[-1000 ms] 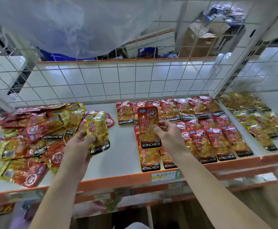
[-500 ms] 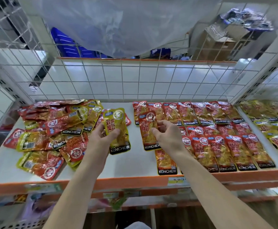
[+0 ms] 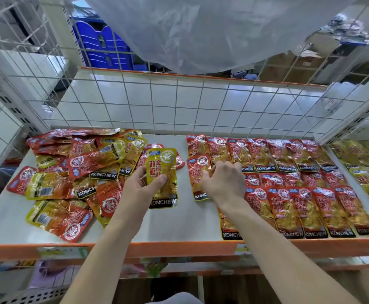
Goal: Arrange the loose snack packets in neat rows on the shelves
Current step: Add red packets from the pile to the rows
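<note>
As I look down through the head camera (the only view I have), both bare forearms reach over the orange front lip onto the white shelf. The left hand pinches a yellow packet, thumb across its face and fingers curled behind it. The packet is upright with its black KONCHEW band at the bottom, just right of the loose heap. That heap is a jumble of red and yellow packets overlapping at all angles on the left part of the shelf.

The right hand has bent fingers closed on the right edge of a red packet. This packet lies at the left end of the middle row, touching the shelf and overlapping the packet behind it. To its right the red rows run three deep, front to back, each packet overlapping its neighbour. A separate group of yellow packets lies beyond an upright at the far right.

Behind the shelf stands a white wire grid, with a clear plastic sheet hanging above it.
</note>
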A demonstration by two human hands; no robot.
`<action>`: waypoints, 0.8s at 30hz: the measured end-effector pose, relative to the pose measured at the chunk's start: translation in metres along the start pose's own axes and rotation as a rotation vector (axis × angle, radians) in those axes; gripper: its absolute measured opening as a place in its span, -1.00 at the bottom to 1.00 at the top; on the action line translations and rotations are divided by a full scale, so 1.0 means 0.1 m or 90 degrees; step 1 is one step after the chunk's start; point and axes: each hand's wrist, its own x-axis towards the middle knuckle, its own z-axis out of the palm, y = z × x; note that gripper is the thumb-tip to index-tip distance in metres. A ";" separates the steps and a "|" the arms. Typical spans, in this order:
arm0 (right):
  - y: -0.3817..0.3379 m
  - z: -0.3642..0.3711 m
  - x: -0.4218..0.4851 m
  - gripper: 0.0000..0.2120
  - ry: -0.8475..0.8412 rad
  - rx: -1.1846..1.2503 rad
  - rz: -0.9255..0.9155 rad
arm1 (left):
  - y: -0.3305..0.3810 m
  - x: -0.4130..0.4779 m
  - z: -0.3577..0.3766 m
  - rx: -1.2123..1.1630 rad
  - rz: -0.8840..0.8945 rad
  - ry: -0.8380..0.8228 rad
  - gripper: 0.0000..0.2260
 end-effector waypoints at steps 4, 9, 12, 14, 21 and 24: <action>0.00 0.05 0.00 -0.57 0.015 -0.070 -0.015 | -0.02 0.02 -0.02 -0.003 -0.004 -0.005 -0.81; 0.03 0.10 -0.02 -0.57 0.033 -0.058 -0.089 | -0.03 0.04 -0.04 -0.002 -0.003 -0.007 -0.82; 0.06 0.13 -0.01 -0.62 0.012 -0.041 -0.110 | -0.04 0.05 -0.07 0.000 -0.003 -0.001 -0.83; 0.07 0.15 0.00 -0.63 0.013 -0.039 -0.115 | -0.04 0.06 -0.09 0.004 -0.001 0.001 -0.84; 0.13 0.17 0.02 -0.59 0.000 0.033 -0.120 | -0.01 0.07 -0.09 0.019 0.003 0.010 -0.84; 0.23 0.08 -0.04 -0.56 0.016 0.094 -0.139 | 0.00 0.06 0.02 0.028 -0.005 -0.003 -0.83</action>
